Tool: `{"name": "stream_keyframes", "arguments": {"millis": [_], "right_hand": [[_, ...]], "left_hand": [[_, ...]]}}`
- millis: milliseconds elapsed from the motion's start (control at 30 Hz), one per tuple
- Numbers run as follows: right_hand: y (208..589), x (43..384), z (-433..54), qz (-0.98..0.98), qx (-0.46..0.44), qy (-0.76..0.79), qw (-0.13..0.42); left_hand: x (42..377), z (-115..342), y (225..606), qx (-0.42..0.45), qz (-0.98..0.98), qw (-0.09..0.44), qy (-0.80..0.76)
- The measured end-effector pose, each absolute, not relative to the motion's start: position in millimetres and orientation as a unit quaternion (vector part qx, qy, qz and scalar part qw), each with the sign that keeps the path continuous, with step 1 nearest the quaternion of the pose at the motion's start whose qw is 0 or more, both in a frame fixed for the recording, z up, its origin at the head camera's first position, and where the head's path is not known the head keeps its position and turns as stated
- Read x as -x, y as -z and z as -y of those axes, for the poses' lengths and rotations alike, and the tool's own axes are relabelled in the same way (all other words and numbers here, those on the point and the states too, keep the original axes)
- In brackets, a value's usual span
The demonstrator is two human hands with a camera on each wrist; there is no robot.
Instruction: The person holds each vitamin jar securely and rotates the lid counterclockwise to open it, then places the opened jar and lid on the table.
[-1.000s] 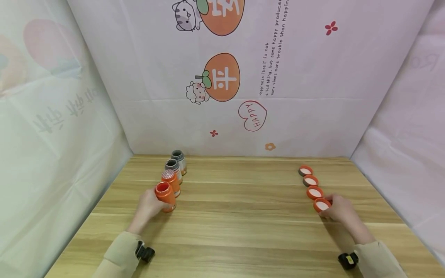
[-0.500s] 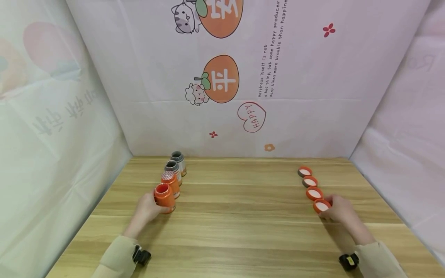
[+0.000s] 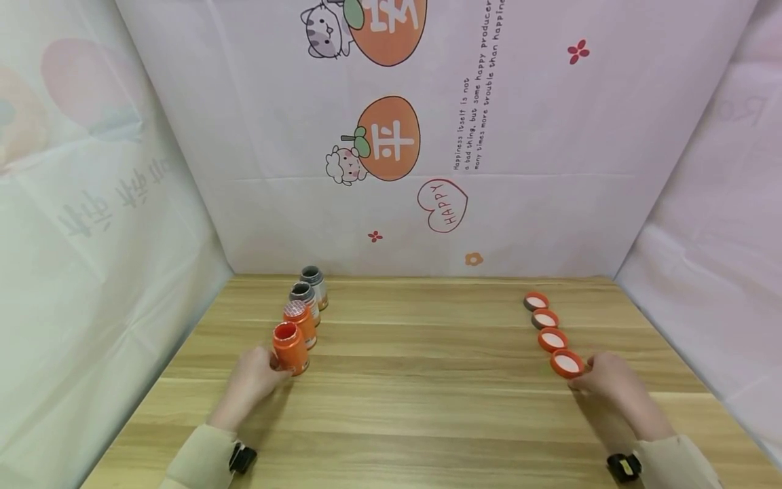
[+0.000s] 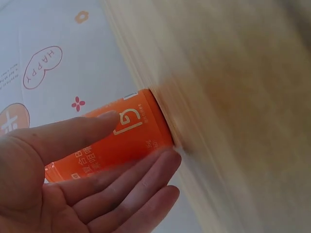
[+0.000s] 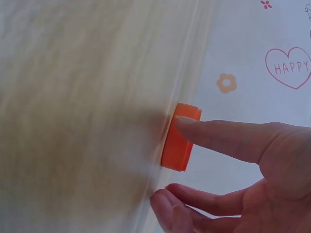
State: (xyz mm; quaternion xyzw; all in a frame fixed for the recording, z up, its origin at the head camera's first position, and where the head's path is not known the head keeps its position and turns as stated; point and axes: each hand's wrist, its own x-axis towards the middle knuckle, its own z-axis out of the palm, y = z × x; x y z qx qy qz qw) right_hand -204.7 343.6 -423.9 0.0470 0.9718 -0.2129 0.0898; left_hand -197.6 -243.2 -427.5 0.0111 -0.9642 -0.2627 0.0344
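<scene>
At the near end of a row on the left stands an uncapped orange bottle (image 3: 292, 354), upright. My left hand (image 3: 250, 375) is just beside it; in the left wrist view the thumb and fingers (image 4: 146, 182) are loosely extended and spread, not gripping it. On the right, an orange lid (image 3: 567, 365) lies with its white inside up, nearest in a row of lids. My right hand (image 3: 611, 380) is at its near right side. The right wrist view shows the thumb (image 5: 218, 133) in front of the lid (image 5: 180, 141) and the fingers apart from it, below.
Behind the near bottle stand another orange bottle (image 3: 301, 326), whose mouth looks covered, and two grey bottles (image 3: 307, 302) (image 3: 315, 284). Beyond the near lid lie another orange lid (image 3: 552, 339) and two orange-and-grey lids (image 3: 545, 319) (image 3: 536, 301). White printed cloth (image 3: 275, 204) encloses the wooden table (image 3: 415, 394).
Both hands have loosened and drawn back slightly: the left from the near orange bottle, the right from the near orange lid. Bottles and lids stay in their rows.
</scene>
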Motion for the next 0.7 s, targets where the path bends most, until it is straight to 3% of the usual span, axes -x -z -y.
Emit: {"name": "stream_keyframes", "arguments": {"millis": [333,700], "right_hand": [[422.6,189.6,-338.8,-0.974,-0.028,0.196,0.109],[426.7,191.0,-316.2,-0.979,0.026,0.182,0.093]], "left_hand": [[188.6,226.8,425.5,0.012,0.979,0.011,0.205],[193.0,198.5,423.9,0.035,0.967,0.034,0.251]]}}
